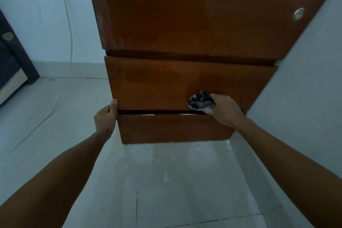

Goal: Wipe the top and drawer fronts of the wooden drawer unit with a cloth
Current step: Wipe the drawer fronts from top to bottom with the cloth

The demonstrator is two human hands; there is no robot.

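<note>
The brown wooden drawer unit [185,24] fills the upper middle of the view, with three drawer fronts stacked. My right hand [224,110] grips a bunched dark patterned cloth [200,101] and presses it against the lower right part of the middle drawer front [157,83]. My left hand [105,117] grips the left edge of the unit where the middle and bottom drawer [172,128] meet, thumb lying on the front corner, fingers hidden behind the side.
A round metal lock [298,13] sits at the top drawer's right end. A thin cable [71,42] hangs down the pale wall at left onto the tiled floor [166,181]. Dark furniture [13,57] stands at far left. A wall flanks the unit's right side.
</note>
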